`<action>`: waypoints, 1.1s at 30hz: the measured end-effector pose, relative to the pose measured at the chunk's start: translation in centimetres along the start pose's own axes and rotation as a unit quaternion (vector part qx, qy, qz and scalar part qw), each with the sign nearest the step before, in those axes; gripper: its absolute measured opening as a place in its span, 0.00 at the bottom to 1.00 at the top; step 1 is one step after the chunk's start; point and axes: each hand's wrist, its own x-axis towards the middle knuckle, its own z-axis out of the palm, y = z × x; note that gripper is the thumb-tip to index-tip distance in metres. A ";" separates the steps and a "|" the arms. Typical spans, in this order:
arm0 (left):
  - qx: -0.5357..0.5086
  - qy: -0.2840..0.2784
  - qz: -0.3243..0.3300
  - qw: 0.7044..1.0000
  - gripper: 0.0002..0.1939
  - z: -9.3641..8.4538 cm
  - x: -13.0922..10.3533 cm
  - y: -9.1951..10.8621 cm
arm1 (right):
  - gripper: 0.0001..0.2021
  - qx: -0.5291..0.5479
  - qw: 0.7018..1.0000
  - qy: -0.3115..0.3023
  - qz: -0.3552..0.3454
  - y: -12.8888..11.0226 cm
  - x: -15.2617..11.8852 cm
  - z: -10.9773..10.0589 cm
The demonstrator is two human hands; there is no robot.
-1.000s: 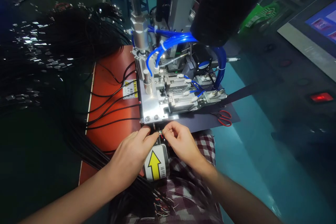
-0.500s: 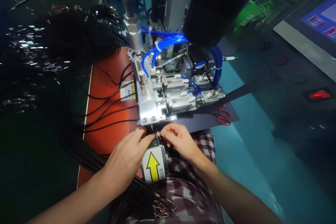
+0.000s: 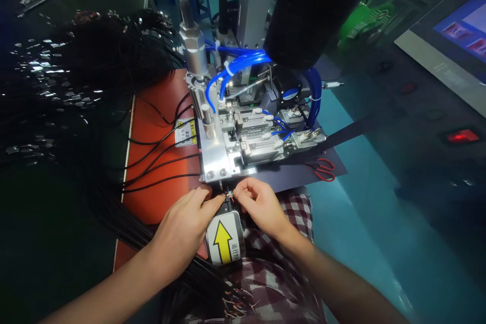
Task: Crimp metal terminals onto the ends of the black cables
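Note:
Small coloured wires (image 3: 230, 195), red and white among them, show in the gap between my fingertips at the machine's front edge. My left hand (image 3: 186, 223) is closed, its thumb and forefinger meeting at the left side of these wires; its other fingers are tucked beneath. From the right, my right hand (image 3: 261, 205) pinches at the same wires with thumb and forefinger. Just below sits a rounded white cover with a yellow arrow (image 3: 223, 243). The metal machine head (image 3: 214, 154) stands right beyond my fingers. What lies inside the left grip is mostly hidden.
Black cables (image 3: 163, 179) cross the orange plate (image 3: 159, 157) into the machine. A large cable bundle (image 3: 114, 50) lies at left; stripped cable ends (image 3: 235, 304) rest by my lap. Red-handled scissors (image 3: 325, 169) lie on the dark plate at right. Blue air hoses (image 3: 246, 58) arch above.
Both hands stay at the same spot, with only tiny finger shifts around the wires. The whole view has moved very slightly.

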 end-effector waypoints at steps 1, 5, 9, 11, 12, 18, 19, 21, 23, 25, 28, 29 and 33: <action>-0.001 0.002 0.001 1.000 0.21 0.0 0.0 0.0 | 0.07 -0.012 1.000 0.003 -0.006 0.0 -0.1 0.0; -0.004 0.011 0.001 1.000 0.20 0.1 0.1 0.0 | 0.06 -0.030 0.999 0.013 -0.017 0.0 -0.2 0.1; 0.012 0.029 0.015 0.999 0.20 0.3 0.1 -0.1 | 0.06 0.027 1.000 0.005 0.010 0.1 0.1 0.2; 0.021 0.035 0.021 0.999 0.19 0.3 0.1 -0.1 | 0.07 0.071 0.996 -0.030 0.045 0.1 0.3 -0.1; 0.023 0.037 0.023 0.999 0.19 0.3 0.1 -0.1 | 0.07 0.083 0.994 -0.047 0.061 0.0 0.3 -0.2; 0.017 0.030 0.013 0.999 0.19 0.1 0.1 0.0 | 0.09 -0.107 0.993 0.044 -0.029 -0.7 -0.4 -0.3; 0.020 0.032 0.011 0.999 0.18 0.1 0.1 0.0 | 0.10 -0.147 0.986 0.062 -0.049 -0.8 -0.6 0.0; 0.024 0.038 0.014 0.999 0.18 0.2 0.1 0.0 | 0.10 -0.201 0.973 0.088 -0.068 -0.9 -0.7 0.8; 0.023 0.042 0.015 0.999 0.18 0.2 0.1 0.0 | 0.09 -0.214 0.966 0.116 -0.081 -0.9 -0.7 1.5; 0.014 0.039 0.016 0.999 0.18 0.3 0.2 0.0 | 0.08 -0.200 0.965 0.140 -0.094 -0.8 -0.7 1.9; 0.002 0.029 0.012 1.000 0.18 0.2 0.2 0.0 | 0.07 -0.177 0.967 0.148 -0.108 -0.6 -0.6 2.1; 0.000 0.025 0.009 1.000 0.18 0.2 0.2 0.0 | 0.07 -0.169 0.969 0.145 -0.110 -0.5 -0.6 2.1; -0.012 0.013 -0.004 1.000 0.18 -0.1 0.3 0.1 | 0.07 -0.074 0.987 0.121 -0.082 0.4 -0.5 1.9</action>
